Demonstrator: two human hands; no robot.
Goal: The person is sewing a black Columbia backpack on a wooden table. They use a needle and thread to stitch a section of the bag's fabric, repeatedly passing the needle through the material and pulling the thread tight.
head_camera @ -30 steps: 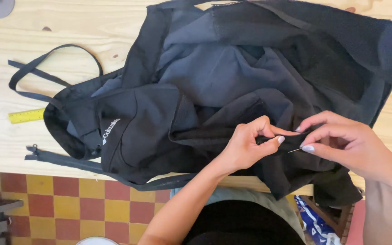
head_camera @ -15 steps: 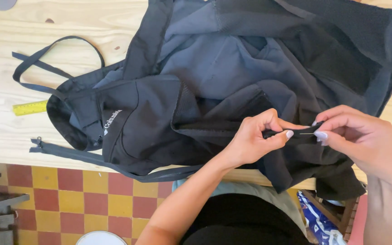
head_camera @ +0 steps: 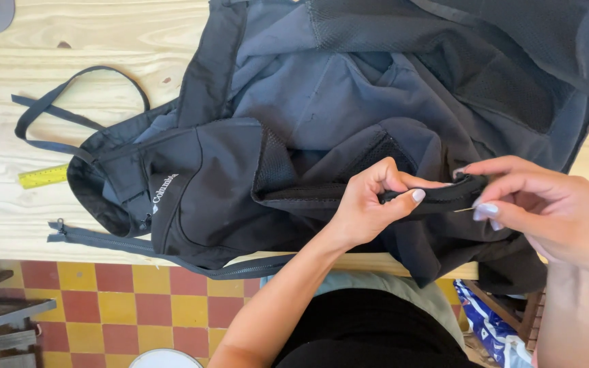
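Backpack [head_camera: 349, 129]: lying opened out and slumped across the pale wooden table [head_camera: 49, 116], lower edge spilling over the near side toward the body.
Handling: judging as light, soft and floppy; collapsing into folds wherever unsupported, neither slippery nor fragile.
Hold points: judging the stiffer seams, the zipper bands and the webbing as the surest places for taking hold, the loose panels only bunching up.
Pinched seam [head_camera: 444, 194]: being kept taut between both hands, just above the table's near edge.
Left hand [head_camera: 366, 204]: fingers curled and clamping the seam between thumb and forefinger.
Right hand [head_camera: 547, 211]: fingertips closing on the seam's other end, with what looks like a thin needle or pin [head_camera: 463, 210] showing between them; too small for telling surely.
Fabric: matte black and dark grey woven cloth, creasing softly; open mesh panels [head_camera: 369, 153] looking coarser and springier.
Zipper strip [head_camera: 103, 240]: trailing flat along the table's near edge, toothed and narrow.
Straps [head_camera: 69, 85]: flat webbing looping out to the left.
Yellow ruler [head_camera: 42, 176]: lying flat just beside the backpack's left end.
Floor [head_camera: 117, 300]: showing red and yellow chequered tiles below the table.
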